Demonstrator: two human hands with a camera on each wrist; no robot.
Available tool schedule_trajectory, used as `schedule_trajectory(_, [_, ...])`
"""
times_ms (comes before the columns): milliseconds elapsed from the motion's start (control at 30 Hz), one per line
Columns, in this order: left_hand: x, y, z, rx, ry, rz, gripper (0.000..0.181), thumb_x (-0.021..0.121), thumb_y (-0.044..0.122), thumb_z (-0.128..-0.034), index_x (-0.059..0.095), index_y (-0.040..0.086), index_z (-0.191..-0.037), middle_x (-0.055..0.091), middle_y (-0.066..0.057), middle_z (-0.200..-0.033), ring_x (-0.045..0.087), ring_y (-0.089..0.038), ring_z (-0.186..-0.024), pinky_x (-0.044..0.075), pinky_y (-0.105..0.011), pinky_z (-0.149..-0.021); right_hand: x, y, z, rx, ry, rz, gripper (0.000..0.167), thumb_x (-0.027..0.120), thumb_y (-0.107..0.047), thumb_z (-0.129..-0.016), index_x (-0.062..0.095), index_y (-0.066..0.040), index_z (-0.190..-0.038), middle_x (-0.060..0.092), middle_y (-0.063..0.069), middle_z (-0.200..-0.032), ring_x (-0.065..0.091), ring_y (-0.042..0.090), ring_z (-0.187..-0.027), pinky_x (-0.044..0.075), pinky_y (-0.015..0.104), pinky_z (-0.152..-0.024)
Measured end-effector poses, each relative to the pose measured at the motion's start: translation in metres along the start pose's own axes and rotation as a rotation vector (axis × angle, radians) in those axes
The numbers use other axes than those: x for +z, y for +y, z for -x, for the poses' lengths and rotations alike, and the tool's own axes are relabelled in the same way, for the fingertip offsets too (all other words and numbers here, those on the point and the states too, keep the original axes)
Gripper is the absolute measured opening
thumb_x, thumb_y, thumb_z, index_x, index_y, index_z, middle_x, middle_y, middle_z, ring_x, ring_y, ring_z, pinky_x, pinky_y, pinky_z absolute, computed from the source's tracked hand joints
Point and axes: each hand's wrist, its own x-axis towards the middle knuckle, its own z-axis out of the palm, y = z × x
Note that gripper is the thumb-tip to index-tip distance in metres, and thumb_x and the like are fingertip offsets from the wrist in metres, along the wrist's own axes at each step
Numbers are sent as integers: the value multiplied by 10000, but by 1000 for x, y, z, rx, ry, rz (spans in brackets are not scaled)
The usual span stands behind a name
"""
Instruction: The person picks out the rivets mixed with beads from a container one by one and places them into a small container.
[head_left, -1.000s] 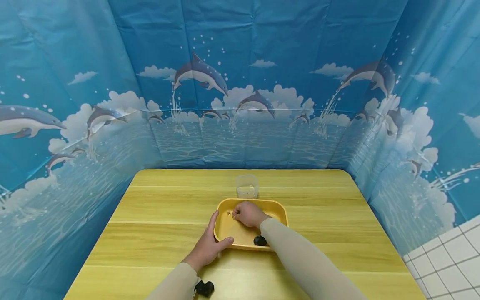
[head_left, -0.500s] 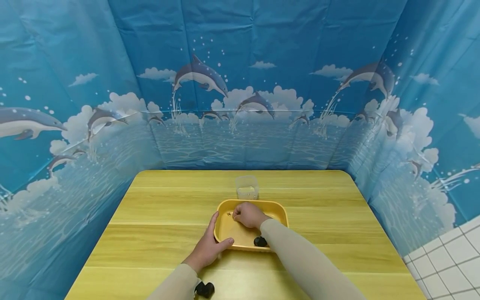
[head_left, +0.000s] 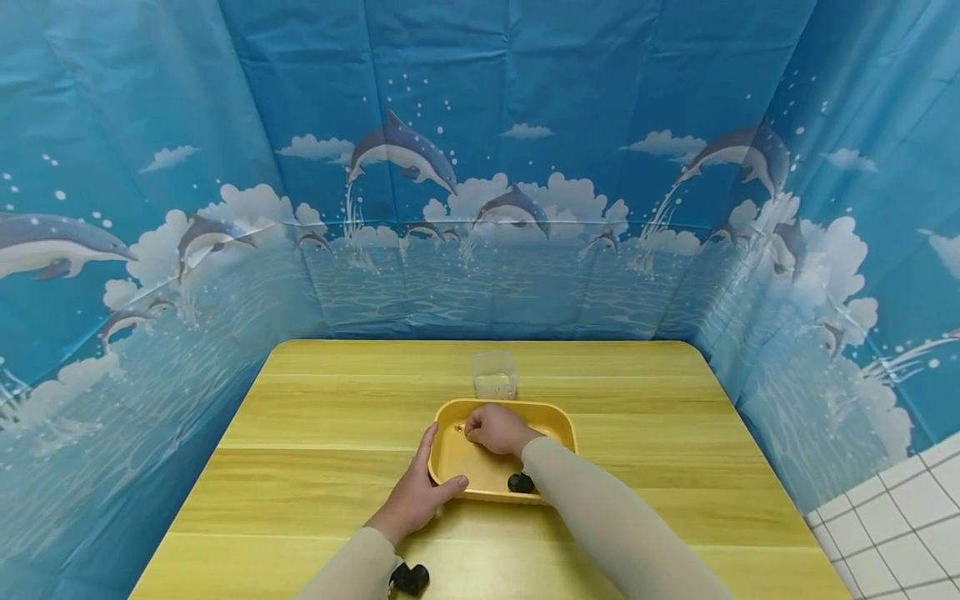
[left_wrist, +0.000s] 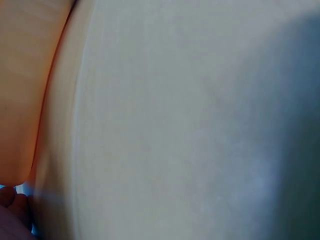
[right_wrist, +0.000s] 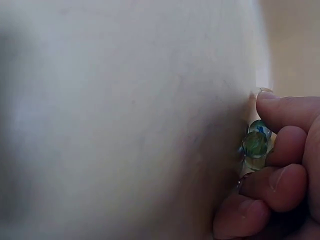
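Note:
A yellow plastic tray (head_left: 461, 467) with raised sides lies on the wooden table. My left hand (head_left: 412, 496) holds its near left corner, fingers along the left side and thumb over the front rim. Inside the tray, my right hand (head_left: 497, 428) has its fingers curled down near the far left part. In the right wrist view, several glass marbles (right_wrist: 256, 145), green and bluish, sit against the curled fingers (right_wrist: 282, 187) below the thumb; the fingers partly hide them. Small marbles (head_left: 459, 427) also show just left of the right fingertips in the head view.
Behind the tray stands a clear plastic container (head_left: 495, 375) with a few small shiny things at its bottom. A black camera piece (head_left: 520, 482) on the right wrist hangs over the tray's near side. A dolphin-printed curtain (head_left: 487, 275) surrounds the table (head_left: 322, 433).
Almost nothing differs. Both hands and the tray keep their places, and the whole head view shifts very slightly.

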Motion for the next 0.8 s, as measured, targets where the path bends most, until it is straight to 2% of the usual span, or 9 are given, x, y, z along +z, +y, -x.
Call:
schedule_trajectory(200, [0,1,0,5,-9,14,1033,738,366,-1000,-10,278,-1707,333,-222,-1675,600,-297,-1349,458,-499,-1116,-4,-2,2,-2,3,-20,80,718,-190,-1006,768,-202,-945,738,-49,-983,586,98,-800,508,315,-792])
schedule_trajectory(800, [0,4,2,5,-2,7,1036,742,364,-994,-2,265,-1708,358,-240,-1651,622,-284,-1298,467,-491,-1094,-14,2,6,-13,26,-124,76,712,-178,-1006,782,-159,-981,723,-30,-964,582,119,-781,493,285,-734])
